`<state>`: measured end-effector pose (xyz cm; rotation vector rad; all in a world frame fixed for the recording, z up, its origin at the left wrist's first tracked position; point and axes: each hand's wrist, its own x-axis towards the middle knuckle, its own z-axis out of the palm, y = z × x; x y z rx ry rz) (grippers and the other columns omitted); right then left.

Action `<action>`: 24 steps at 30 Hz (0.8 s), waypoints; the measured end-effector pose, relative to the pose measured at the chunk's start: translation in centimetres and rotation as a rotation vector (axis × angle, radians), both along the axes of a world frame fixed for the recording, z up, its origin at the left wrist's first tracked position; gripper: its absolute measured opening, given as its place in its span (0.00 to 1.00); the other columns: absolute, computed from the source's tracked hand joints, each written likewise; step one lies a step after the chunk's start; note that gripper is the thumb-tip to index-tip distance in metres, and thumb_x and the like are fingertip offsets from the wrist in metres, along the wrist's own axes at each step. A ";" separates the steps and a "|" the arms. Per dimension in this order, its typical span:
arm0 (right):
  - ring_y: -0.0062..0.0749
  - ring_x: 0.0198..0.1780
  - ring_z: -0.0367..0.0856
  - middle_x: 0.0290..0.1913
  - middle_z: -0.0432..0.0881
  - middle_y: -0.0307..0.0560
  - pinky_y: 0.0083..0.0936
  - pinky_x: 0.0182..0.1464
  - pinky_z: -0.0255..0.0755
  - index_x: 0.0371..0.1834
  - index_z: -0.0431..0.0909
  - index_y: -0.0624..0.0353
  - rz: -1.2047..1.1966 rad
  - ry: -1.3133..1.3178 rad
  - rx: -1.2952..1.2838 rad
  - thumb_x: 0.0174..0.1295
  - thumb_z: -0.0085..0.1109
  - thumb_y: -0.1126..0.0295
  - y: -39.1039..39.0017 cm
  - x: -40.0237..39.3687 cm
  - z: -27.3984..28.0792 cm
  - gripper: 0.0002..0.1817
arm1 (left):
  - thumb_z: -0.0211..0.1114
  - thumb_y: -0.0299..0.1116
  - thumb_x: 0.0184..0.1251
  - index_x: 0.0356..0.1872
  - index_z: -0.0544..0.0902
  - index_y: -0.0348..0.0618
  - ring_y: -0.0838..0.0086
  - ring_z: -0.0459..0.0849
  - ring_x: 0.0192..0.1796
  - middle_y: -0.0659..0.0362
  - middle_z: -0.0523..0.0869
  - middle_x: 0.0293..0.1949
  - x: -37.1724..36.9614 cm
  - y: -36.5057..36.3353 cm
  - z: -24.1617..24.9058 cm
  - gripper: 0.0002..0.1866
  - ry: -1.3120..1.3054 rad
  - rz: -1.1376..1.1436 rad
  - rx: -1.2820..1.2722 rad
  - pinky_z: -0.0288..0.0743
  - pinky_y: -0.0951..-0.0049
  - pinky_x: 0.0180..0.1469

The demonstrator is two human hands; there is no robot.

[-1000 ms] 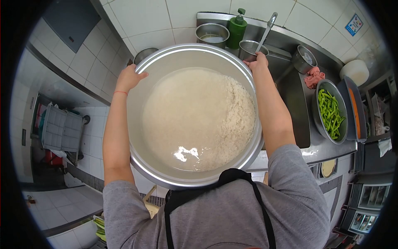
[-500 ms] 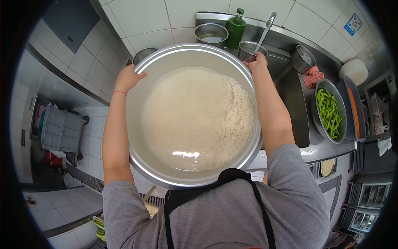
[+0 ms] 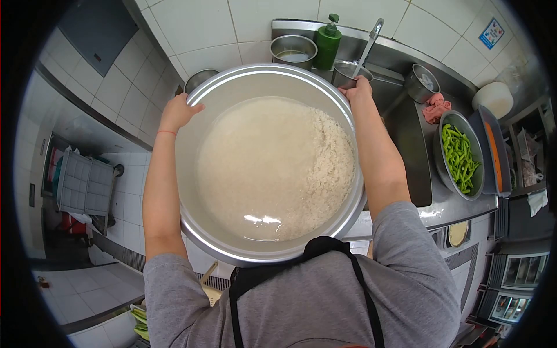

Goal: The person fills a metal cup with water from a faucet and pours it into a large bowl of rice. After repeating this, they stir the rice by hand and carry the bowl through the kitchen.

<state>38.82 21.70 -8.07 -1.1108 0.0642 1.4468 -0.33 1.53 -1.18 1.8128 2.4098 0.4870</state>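
A large round metal pot [image 3: 200, 227] fills the middle of the view. Inside it, cloudy water covers most of the rice [image 3: 332, 168], which is heaped higher on the right side. My left hand [image 3: 178, 112] grips the pot's upper left rim, thumb over the inner edge and fingers outside. My right hand [image 3: 357, 91] is closed on the upper right rim, its fingers partly hidden. Just beyond that hand, water runs from a faucet [image 3: 375, 32] into a small metal pot [image 3: 344, 69].
A green pump bottle [image 3: 328, 46] and a metal pot [image 3: 282, 44] stand behind. On the right are the sink [image 3: 400, 139], a metal cup [image 3: 419, 87], a pink cloth [image 3: 436, 108] and a bowl of green peppers [image 3: 462, 159]. A grey crate [image 3: 86, 182] is at the left.
The large pot and both hands appear almost unmoved, with the whole view shifted slightly. The water's edge and its bright reflection have changed shape a little.
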 end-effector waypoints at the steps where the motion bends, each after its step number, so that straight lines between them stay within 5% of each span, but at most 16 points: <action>1: 0.69 0.52 0.66 0.57 0.63 0.63 0.67 0.51 0.59 0.56 0.62 0.61 -0.003 -0.007 0.001 0.51 0.51 0.74 0.0 0.0 0.0 0.25 | 0.66 0.46 0.44 0.35 0.79 0.33 0.57 0.81 0.37 0.45 0.82 0.33 0.0 0.0 0.1 0.24 0.002 -0.002 -0.002 0.72 0.65 0.42; 24: 0.72 0.53 0.63 0.53 0.65 0.63 0.69 0.52 0.57 0.50 0.62 0.63 0.010 -0.024 0.002 0.56 0.46 0.73 0.1 0.1 -0.1 0.18 | 0.67 0.46 0.44 0.34 0.79 0.34 0.59 0.81 0.38 0.46 0.82 0.33 0.3 -0.2 0.3 0.23 -0.027 0.018 -0.018 0.72 0.66 0.42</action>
